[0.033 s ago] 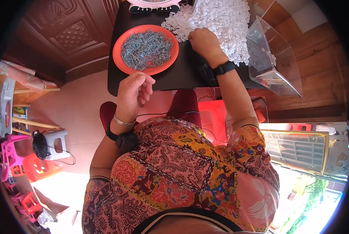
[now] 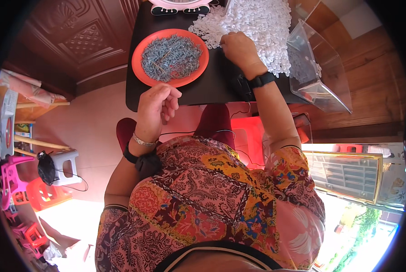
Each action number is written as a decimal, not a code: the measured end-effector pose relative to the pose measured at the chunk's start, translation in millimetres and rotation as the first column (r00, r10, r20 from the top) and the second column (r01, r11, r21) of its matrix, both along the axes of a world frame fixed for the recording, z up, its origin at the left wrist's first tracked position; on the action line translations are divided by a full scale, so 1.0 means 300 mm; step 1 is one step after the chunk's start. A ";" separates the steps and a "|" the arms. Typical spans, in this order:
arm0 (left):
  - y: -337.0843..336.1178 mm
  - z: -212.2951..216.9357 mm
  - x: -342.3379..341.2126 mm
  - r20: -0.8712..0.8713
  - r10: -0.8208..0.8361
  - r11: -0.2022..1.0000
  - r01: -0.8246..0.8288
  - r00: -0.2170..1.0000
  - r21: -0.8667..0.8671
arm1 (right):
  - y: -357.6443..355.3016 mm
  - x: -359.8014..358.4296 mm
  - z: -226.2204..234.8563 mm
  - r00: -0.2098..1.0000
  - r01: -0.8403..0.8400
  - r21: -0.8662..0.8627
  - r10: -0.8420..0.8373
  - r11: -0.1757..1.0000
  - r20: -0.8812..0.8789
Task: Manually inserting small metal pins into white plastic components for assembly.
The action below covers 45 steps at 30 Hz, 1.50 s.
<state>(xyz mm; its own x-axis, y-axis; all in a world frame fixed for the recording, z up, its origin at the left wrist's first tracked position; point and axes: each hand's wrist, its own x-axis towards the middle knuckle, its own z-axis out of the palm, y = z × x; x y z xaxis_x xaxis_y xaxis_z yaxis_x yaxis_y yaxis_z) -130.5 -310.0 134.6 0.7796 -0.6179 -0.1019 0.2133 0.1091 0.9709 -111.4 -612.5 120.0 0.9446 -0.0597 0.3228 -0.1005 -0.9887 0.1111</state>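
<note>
My left hand (image 2: 160, 105) hovers at the near edge of a black table (image 2: 212, 90), its fingers curled against the thumb; nothing shows in it. Just beyond it sits a round orange plate (image 2: 139, 68) heaped with small grey-blue pieces (image 2: 170, 56). My right hand (image 2: 236, 47), with a black watch on the wrist, rests knuckles up at the near edge of a big pile of small white pieces (image 2: 262, 22). Its fingertips are tucked under and hidden.
A clear plastic box (image 2: 323, 68) stands tilted at the table's right edge. A pink and white object (image 2: 180, 5) sits at the table's far end. On the floor to the left are a grey stool (image 2: 65, 165) and pink and red plastic chairs (image 2: 12, 181).
</note>
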 end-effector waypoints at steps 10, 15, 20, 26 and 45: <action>-0.032 0.027 0.022 0.041 -0.005 0.999 0.007 0.999 -0.038 | 0.286 -0.166 0.151 0.950 -0.130 0.969 0.252 -0.208 0.181; -0.059 0.024 0.009 0.098 0.110 0.987 -0.097 0.989 -0.125 | 0.445 -0.207 0.122 0.938 -0.347 0.913 0.110 0.214 0.330; -0.057 0.007 -0.001 0.056 0.179 0.973 -0.168 0.982 -0.156 | 0.530 -0.214 0.107 0.762 -0.513 0.365 0.216 0.777 0.610; -0.027 -0.025 0.002 -0.052 0.198 0.951 -0.204 0.979 -0.231 | 0.565 -0.212 0.068 0.739 -0.508 0.260 0.261 0.821 0.620; 0.036 -0.008 0.023 -0.053 0.075 0.987 -0.081 0.996 -0.137 | 0.553 -0.184 0.087 0.777 -0.568 0.430 0.284 0.702 0.562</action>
<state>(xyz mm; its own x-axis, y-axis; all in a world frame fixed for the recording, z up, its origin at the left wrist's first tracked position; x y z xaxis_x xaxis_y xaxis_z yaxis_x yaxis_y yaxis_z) -123.7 -299.2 132.3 0.8223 -0.5663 -0.0570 0.2441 0.2605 0.9341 -166.5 -446.6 146.1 0.6797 0.0160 0.7333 0.4534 -0.7950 -0.4030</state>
